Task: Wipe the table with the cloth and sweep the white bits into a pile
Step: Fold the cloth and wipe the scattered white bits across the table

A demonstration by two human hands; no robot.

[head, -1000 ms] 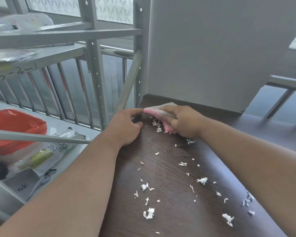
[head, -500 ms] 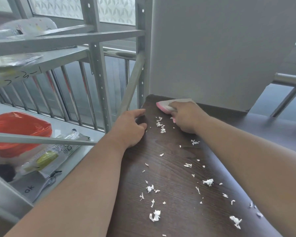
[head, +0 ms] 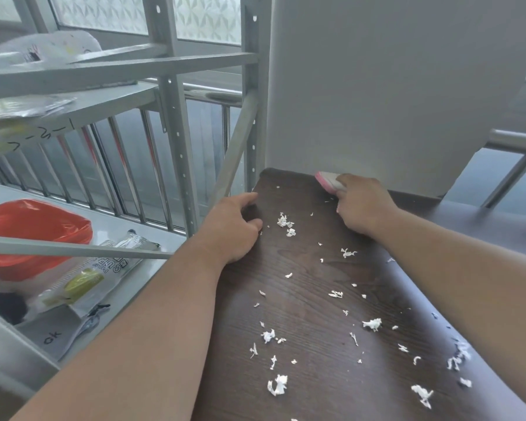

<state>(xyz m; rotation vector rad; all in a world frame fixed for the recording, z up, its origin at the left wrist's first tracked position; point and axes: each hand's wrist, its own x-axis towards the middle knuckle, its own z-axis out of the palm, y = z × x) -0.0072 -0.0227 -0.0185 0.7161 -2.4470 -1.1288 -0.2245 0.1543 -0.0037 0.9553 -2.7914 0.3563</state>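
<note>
From the head camera, the person's right hand (head: pixel 363 205) is pinching a folded pink-and-white cloth (head: pixel 328 181) and pressing it onto the far edge of the dark wood-grain table (head: pixel 310 302), right against the white wall panel (head: pixel 392 86). The left hand (head: pixel 233 227) is lying at the table's left edge, fingers loosely curled and holding nothing. White bits (head: pixel 286 222) are lying scattered over the tabletop, one small cluster between the two hands and more nearer the camera. To the left, beyond the grey metal rack (head: pixel 176 123), a plastic packet (head: pixel 85 281) is showing upside-down print, seemingly "CUP", near an orange bag (head: pixel 34 235). A paper (head: pixel 52 337) is reading "ok".
</note>
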